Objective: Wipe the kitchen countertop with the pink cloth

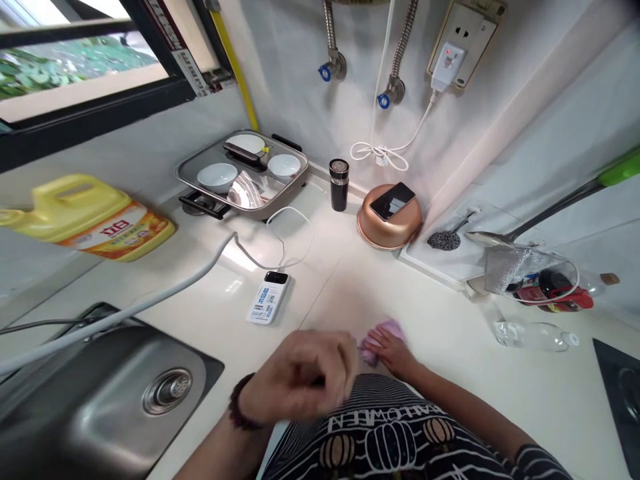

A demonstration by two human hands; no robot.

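Note:
My right hand presses a crumpled pink cloth against the white countertop, fingers spread over it. My left hand, with a dark beaded bracelet on its wrist, is raised in front of my body. Its fingers curl in toward the thumb, slightly blurred, and nothing shows inside them. Beyond the left hand lies a white power bank with a cable attached. Farther back are a black tumbler and an upturned copper-coloured bowl with a phone on top.
A steel sink is at left, below a yellow detergent jug. An electric pan with a glass lid and white bowls stands in the back corner. At right are a clear bottle, a steel scrubber and a black hob edge.

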